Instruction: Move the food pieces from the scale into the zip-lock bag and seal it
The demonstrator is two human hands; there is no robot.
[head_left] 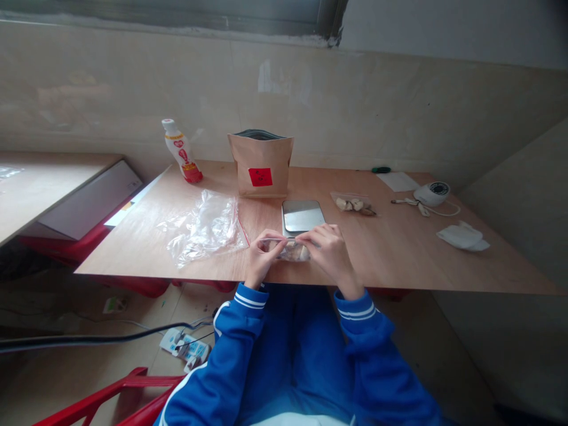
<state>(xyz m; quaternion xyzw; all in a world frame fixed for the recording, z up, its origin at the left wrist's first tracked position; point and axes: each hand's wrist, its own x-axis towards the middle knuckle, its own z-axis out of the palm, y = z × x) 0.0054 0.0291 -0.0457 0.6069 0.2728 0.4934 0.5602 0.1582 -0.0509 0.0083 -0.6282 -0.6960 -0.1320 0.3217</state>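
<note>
My left hand [262, 255] and my right hand [329, 251] both pinch the top edge of a small clear zip bag [295, 251] near the table's front edge. Pale, brownish pieces show inside the bag; their kind I cannot make out. Just behind it sits a flat digital scale [304, 216] with a bare metal plate, its front partly hidden by my fingers. A second small zip bag [354, 204] with similar pale pieces lies to the right of the scale. Left of my hands is a pile of clear plastic bags [206, 228].
An open brown paper pouch [261, 165] with a red label stands behind the scale, and a drink bottle [181, 152] to its left. On the right lie a white dome camera [431, 193] with cable, white paper [398, 181] and a crumpled white bag [462, 236]. A power strip [185, 349] is on the floor.
</note>
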